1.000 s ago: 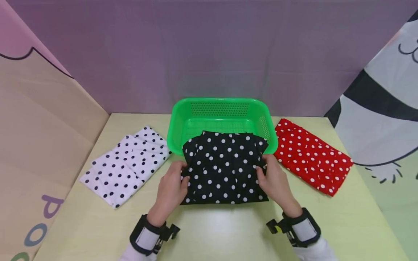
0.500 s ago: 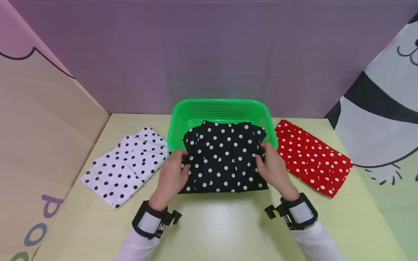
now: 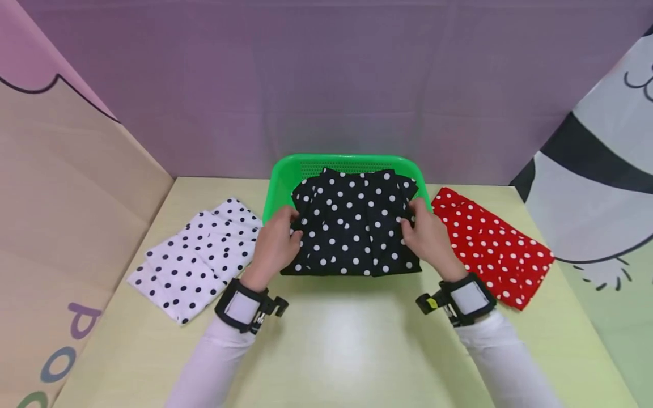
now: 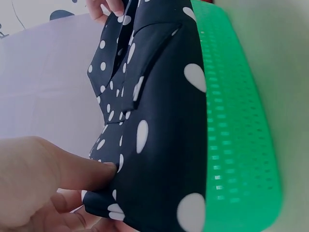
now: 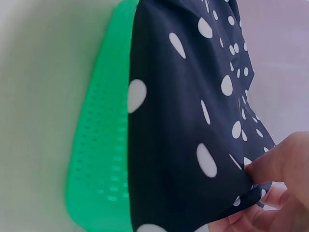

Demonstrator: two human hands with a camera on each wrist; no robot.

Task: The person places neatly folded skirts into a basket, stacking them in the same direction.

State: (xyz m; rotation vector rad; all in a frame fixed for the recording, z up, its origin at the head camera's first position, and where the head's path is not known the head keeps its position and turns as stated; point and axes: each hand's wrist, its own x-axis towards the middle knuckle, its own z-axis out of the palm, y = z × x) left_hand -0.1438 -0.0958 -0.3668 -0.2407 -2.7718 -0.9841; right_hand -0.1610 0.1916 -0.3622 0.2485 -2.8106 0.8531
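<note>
A folded black cloth with white dots (image 3: 352, 226), perhaps a garment, spans both hands over the green basket (image 3: 280, 187). My left hand (image 3: 276, 238) pinches its left edge, thumb on top and fingers underneath, as the left wrist view shows (image 4: 159, 111). On the opposite edge, my right hand (image 3: 431, 232) pinches the cloth the same way; in the right wrist view the thumb presses on the fabric (image 5: 178, 121). The cloth overlaps most of the basket's opening in the head view, hiding its floor and front rim.
To the left lies a folded white cloth with black dots (image 3: 199, 255). A folded red cloth with white dots (image 3: 490, 243) lies at the right, beside the right forearm. All stand on a pale table (image 3: 336, 345), with a purple backdrop (image 3: 347, 85) behind the basket.
Both hands have carried the black dotted cloth forward, away from the body, from the basket's near side to over its opening. The white and red cloths have stayed put.
</note>
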